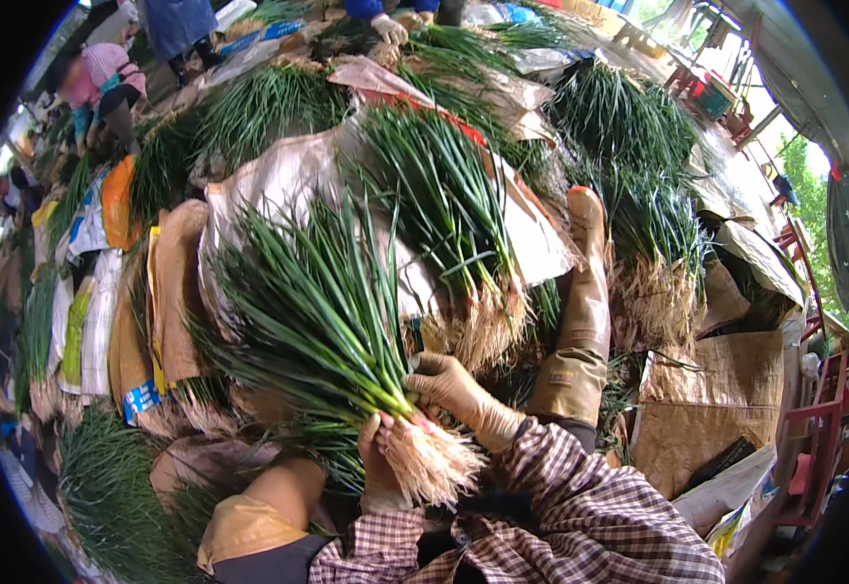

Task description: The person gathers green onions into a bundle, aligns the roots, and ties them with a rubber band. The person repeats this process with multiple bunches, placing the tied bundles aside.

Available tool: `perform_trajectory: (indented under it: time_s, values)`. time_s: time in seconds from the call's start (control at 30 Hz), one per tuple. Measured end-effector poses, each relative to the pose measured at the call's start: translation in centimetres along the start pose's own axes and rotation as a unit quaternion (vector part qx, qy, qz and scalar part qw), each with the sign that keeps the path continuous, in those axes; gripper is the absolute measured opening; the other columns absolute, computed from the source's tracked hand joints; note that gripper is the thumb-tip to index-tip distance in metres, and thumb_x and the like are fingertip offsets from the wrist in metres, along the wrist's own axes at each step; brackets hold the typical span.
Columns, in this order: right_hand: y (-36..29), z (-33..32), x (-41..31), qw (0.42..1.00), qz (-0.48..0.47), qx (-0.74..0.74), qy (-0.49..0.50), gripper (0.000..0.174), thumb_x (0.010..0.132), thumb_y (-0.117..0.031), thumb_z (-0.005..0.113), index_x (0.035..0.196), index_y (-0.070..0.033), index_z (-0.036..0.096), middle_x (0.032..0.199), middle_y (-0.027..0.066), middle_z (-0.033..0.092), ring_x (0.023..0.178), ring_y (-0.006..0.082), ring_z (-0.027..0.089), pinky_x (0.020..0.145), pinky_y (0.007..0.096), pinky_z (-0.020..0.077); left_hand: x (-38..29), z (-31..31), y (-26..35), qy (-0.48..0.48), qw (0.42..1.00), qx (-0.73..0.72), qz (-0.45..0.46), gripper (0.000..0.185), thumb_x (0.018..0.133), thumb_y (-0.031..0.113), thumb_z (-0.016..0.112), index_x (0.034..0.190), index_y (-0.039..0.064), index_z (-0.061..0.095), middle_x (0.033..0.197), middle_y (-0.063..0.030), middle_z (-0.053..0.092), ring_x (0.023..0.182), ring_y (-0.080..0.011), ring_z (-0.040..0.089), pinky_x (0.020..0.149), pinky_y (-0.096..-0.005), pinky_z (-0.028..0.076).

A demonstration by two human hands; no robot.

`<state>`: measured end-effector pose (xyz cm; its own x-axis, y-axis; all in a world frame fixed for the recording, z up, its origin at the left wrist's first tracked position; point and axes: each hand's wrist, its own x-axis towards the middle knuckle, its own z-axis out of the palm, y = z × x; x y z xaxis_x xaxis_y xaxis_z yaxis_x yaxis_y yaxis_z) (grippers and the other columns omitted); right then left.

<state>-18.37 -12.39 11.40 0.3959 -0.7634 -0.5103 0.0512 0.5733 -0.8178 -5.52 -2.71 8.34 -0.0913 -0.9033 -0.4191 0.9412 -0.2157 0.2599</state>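
Observation:
A bundle of green onions [355, 350] lies slanted between my hands, its pale roots towards me and its green leaves fanned to the upper left. My left hand [379, 460], in a thin tan glove, grips the bundle at its base beside the roots. On the other side my right hand [457, 394], gloved too, has its thumb and fingers closed on the white and green stems. Just beyond, another green onion bunch [461, 241] rests on a whitish woven sack [278, 171], roots facing me.
More green onion heaps stand at the right [658, 255] and top left [271, 109]. A brown woven sack [712, 401] lies at the right, folded sacks [180, 292] at the left. My boot [588, 292] stretches forward. Other people work at the top, including a person bent over [114, 69].

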Motion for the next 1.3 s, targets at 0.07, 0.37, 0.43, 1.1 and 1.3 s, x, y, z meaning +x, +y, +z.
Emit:
perform_trajectory:
  time_s: [0.07, 0.37, 0.43, 1.1, 1.3]
  values:
    - [0.0, 0.3, -0.3, 0.999, 0.018, 0.042, 0.019, 0.015, 0.089, -0.022, 0.064, 0.089, -0.008, 0.060, 0.061, -0.0018, 0.056, 0.043, 0.0060, 0.048, 0.036, 0.0197, 0.0364, 0.0, 0.9, 0.1, -0.027, 0.999, -0.030, -0.026, 0.049, 0.086, 0.048, 0.053, 0.103, 0.002, 0.057, 0.096, -0.0158, 0.063, 0.089, -0.0297, 0.059, 0.084, -0.0451, 0.048]
    - [3.1, -0.1, 0.2, 0.992, -0.007, 0.122, 0.044, 0.012, 0.093, -0.014, 0.057, 0.095, -0.003, 0.061, 0.072, 0.0010, 0.059, 0.058, 0.0125, 0.055, 0.055, 0.0248, 0.0464, 2.5, -1.2, 2.1, -0.366, 0.925, -0.093, -0.043, 0.059, 0.085, 0.047, 0.056, 0.124, 0.004, 0.047, 0.121, -0.0092, 0.049, 0.105, -0.0248, 0.049, 0.097, -0.0473, 0.036]
    - [3.0, -0.9, -1.5, 0.986, 0.006, -0.147, -0.074, 0.020, 0.092, -0.020, 0.059, 0.098, -0.001, 0.059, 0.064, 0.0043, 0.056, 0.050, 0.0117, 0.051, 0.048, 0.0258, 0.0451, 1.8, 0.1, 1.8, -0.406, 0.891, -0.203, -0.011, 0.065, 0.085, 0.048, 0.056, 0.130, 0.003, 0.043, 0.122, -0.0121, 0.051, 0.113, -0.0261, 0.049, 0.101, -0.0481, 0.036]
    - [0.4, -3.3, -3.1, 0.768, -0.358, -0.512, 0.141, 0.020, 0.078, -0.022, 0.071, 0.090, -0.013, 0.059, 0.059, 0.0102, 0.060, 0.052, 0.0276, 0.063, 0.048, 0.0378, 0.0494, 0.4, 3.4, 0.2, -0.029, 0.998, -0.019, 0.049, 0.055, 0.090, 0.048, 0.043, 0.115, 0.001, 0.054, 0.109, -0.0193, 0.060, 0.110, -0.0312, 0.053, 0.096, -0.0407, 0.041]
    - [-1.8, -2.3, -3.4, 0.852, -0.271, -0.439, 0.095, 0.019, 0.086, -0.020, 0.067, 0.090, -0.002, 0.069, 0.069, 0.0112, 0.067, 0.059, 0.0174, 0.065, 0.055, 0.0313, 0.0517, 1.4, -0.6, 1.0, -0.009, 1.000, 0.017, 0.017, 0.055, 0.090, 0.052, 0.042, 0.096, 0.000, 0.060, 0.078, -0.0115, 0.059, 0.078, -0.0252, 0.057, 0.075, -0.0401, 0.048]
